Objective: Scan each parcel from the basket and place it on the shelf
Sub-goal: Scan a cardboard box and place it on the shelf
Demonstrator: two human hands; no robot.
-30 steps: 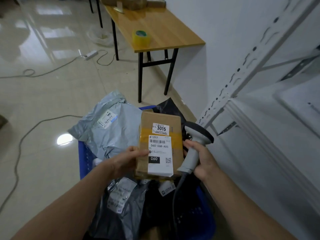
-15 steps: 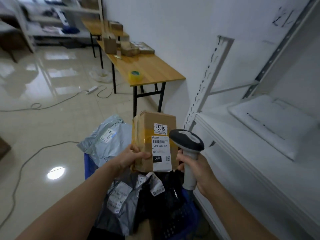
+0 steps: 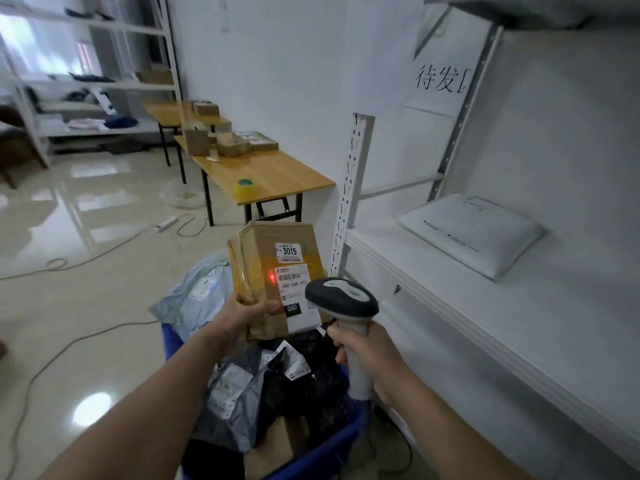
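My left hand (image 3: 246, 311) grips a brown cardboard parcel (image 3: 270, 254) by its lower left edge and holds it upright above the blue basket (image 3: 325, 448). Its white labels face me, one reading 3015. A red scanner dot glows at the left edge of the barcode label. My right hand (image 3: 372, 358) is closed on the grey handle of a barcode scanner (image 3: 343, 299), whose dark head points at the parcel from just right of it. The basket holds several grey and black mailer bags. The white shelf (image 3: 519, 323) stands to my right.
A white padded mailer (image 3: 467, 233) lies on the shelf board. A wooden table (image 3: 277, 178) with a yellow tape roll (image 3: 245, 188) and small boxes stands ahead against the wall. Cables and a power strip (image 3: 167, 224) cross the glossy floor on the left.
The view has tilted upward. The parcel has risen and tipped away from me, the scanner has come up beside it, and a red dot now shows on the label.
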